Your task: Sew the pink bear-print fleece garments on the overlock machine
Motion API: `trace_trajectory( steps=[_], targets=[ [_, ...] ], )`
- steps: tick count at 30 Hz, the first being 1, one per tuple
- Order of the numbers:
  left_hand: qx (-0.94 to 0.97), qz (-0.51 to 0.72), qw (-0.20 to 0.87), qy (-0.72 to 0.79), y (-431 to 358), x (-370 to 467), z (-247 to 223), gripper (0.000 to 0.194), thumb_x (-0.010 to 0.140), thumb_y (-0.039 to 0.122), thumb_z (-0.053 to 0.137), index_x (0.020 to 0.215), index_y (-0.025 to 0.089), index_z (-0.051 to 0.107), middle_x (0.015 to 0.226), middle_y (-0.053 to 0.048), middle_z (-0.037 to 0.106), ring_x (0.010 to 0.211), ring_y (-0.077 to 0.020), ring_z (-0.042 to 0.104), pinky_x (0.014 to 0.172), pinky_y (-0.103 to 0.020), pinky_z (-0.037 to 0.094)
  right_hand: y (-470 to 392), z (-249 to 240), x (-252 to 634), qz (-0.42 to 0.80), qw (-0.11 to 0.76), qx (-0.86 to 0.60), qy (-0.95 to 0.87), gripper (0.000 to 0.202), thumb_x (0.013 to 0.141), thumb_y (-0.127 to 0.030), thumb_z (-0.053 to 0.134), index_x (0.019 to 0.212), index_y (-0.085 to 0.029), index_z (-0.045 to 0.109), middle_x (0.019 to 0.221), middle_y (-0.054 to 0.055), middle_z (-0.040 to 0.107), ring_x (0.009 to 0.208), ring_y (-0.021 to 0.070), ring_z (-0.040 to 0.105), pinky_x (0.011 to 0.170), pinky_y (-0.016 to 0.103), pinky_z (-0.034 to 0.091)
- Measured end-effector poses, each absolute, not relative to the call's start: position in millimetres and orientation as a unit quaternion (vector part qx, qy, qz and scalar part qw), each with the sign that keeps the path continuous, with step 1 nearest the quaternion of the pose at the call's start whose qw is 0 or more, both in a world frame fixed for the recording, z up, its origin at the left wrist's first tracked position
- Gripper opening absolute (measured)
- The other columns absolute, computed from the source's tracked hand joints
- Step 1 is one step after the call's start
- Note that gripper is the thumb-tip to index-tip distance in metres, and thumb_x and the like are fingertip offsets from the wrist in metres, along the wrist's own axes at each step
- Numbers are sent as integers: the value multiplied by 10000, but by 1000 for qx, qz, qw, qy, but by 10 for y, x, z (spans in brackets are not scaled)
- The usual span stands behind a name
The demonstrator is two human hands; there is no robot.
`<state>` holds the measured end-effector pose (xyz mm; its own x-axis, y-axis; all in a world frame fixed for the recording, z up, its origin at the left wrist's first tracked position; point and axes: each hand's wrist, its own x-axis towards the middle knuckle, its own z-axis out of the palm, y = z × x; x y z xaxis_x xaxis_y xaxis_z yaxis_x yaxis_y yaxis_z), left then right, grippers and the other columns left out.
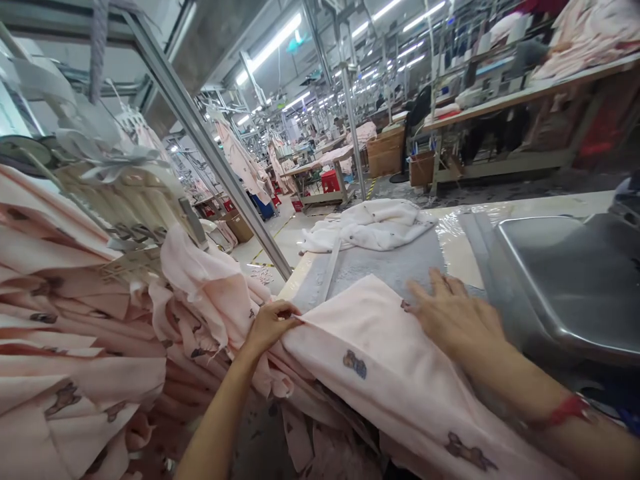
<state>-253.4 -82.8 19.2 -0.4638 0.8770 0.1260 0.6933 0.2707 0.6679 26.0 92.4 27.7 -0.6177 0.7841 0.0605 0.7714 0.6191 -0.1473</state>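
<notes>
A pale pink fabric piece [385, 373] printed with small brown bears lies across the near edge of a grey work surface [395, 263]. My left hand [273, 323] pinches its left edge between thumb and fingers. My right hand [455, 317] rests flat on the piece's upper right part, fingers spread, with a red band on the wrist. Under and left of the piece hang more pink cut pieces [210, 300].
A thick stack of pink printed fabric [65, 320] fills the left. A white garment [370, 227] lies bunched at the surface's far end. A metal machine plate [575, 280] sits on the right. A slanted steel post [210, 147] rises left of the surface. Sewing tables stand beyond.
</notes>
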Motion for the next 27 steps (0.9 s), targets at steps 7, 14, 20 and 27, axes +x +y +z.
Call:
trace_trajectory(
  steps=[7,14,20,27],
  targets=[
    [510,463,145,710,-581,-2332,429,272,736,428,754,757,186,631,1070,-83,716,1116,-240,624,1021,-342,459,198,-17,370,203,132,-247,-938,201,917,-181,650,1097,-132,725,1361,156,624,1322,366,517,1144,560,408],
    [460,495,190,712,297,-1847,187,420,810,597,652,920,192,637,710,33,586,625,-97,514,591,-214,391,515,12,748,335,219,-319,-859,355,1021,-488,259,876,-265,493,700,-24,650,622,194,658,580,293,510],
    [456,392,194,775,780,-1695,-52,212,808,336,765,789,147,671,729,16,608,739,-140,568,713,-275,458,750,-209,971,299,138,-441,-835,399,909,-606,327,782,-285,526,657,40,676,677,347,693,584,368,415],
    [448,299,277,796,795,-1894,111,341,821,350,794,1065,145,672,705,49,588,553,-77,495,576,-229,452,750,-313,1011,303,118,-436,-839,399,895,-578,337,757,-294,582,667,10,680,680,304,696,584,337,414]
  ],
)
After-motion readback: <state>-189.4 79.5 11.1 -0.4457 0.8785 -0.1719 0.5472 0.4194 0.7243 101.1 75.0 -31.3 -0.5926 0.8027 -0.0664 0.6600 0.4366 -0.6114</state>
